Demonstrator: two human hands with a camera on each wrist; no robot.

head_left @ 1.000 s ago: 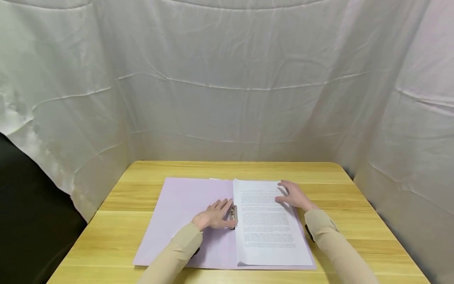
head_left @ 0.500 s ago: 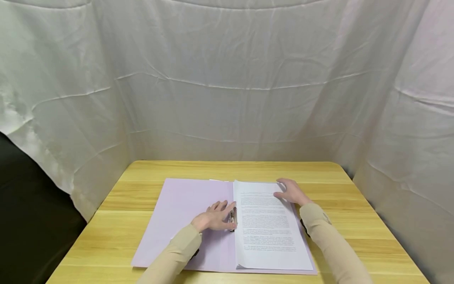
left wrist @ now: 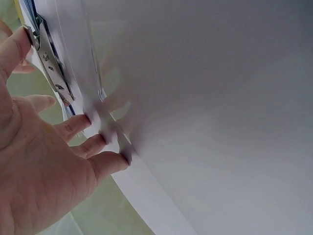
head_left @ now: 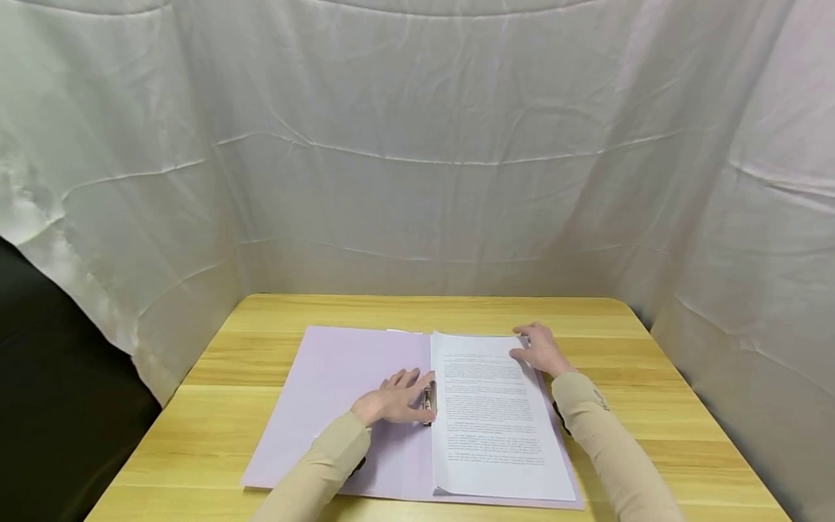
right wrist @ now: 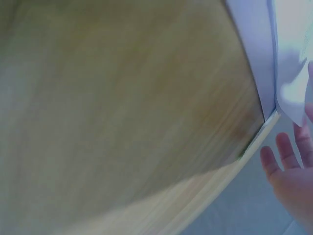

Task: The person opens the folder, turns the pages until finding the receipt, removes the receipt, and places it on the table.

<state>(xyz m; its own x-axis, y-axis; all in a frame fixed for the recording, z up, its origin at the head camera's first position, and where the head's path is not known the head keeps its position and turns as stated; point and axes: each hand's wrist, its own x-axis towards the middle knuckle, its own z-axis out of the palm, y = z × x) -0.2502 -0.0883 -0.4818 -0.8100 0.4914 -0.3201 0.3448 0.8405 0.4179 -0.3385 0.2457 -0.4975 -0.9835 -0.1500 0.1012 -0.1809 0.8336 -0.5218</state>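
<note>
A lilac folder (head_left: pixel 339 391) lies open on a wooden table (head_left: pixel 261 319). A stack of printed sheets (head_left: pixel 489 413) covers its right half, and a metal clip (head_left: pixel 428 399) sits at the spine. My left hand (head_left: pixel 391 400) rests flat on the left flap, its fingers reaching the clip. In the left wrist view my left hand (left wrist: pixel 39 166) is spread, with the thumb tip against the clip (left wrist: pixel 51 73) beside the sheets (left wrist: pixel 205 107). My right hand (head_left: pixel 538 349) lies on the far right corner of the sheets with relaxed fingers. The right wrist view shows its straight fingers (right wrist: pixel 288 156) by the folder edge (right wrist: pixel 254 54).
White cloth (head_left: pixel 417 145) hangs close behind and on both sides of the table. The far table edge (right wrist: pixel 220 181) runs just beyond the folder. Bare wood (head_left: pixel 652 406) shows right of the folder, and a dark area (head_left: pixel 52 406) lies off the table's left.
My right hand has slid away from me along the sheets to their far right corner. My left hand has stayed at the clip.
</note>
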